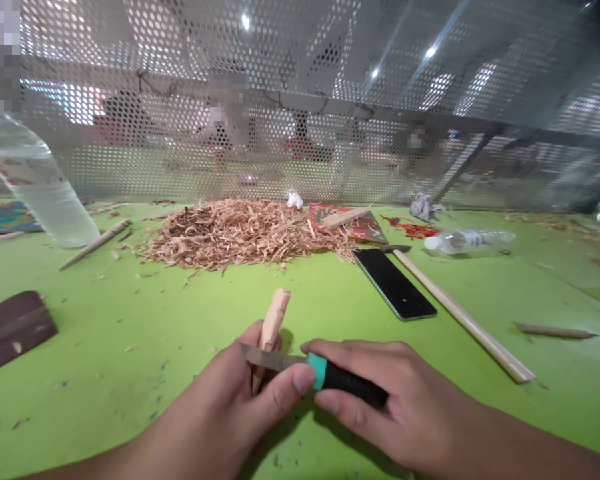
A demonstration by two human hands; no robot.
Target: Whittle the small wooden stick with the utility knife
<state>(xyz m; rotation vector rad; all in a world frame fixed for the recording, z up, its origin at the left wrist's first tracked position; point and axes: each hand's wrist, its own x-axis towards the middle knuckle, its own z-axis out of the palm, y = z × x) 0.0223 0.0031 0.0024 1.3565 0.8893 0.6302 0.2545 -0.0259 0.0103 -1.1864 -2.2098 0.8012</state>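
My left hand [240, 393] is closed round a small piece of pale wood [275, 320], which sticks up from the fingers with a cut, notched surface. My right hand [380, 393] grips the black and teal handle of a knife [353, 383]. The knife's blade lies across the wood, low down near the left fingers, and the left thumb presses by the base of the blade. The lower end of the wood is partly hidden behind the blade and the hand.
Beyond my hands lies a heap of wood shavings [230, 233]. To the right are a phone [397, 283], a hammer [460, 313], a pencil [555, 331] and a lying bottle [470, 241]. At left stand a water bottle [45, 187] and brown sandpaper [17, 327]. A perforated screen [280, 147] closes the back.
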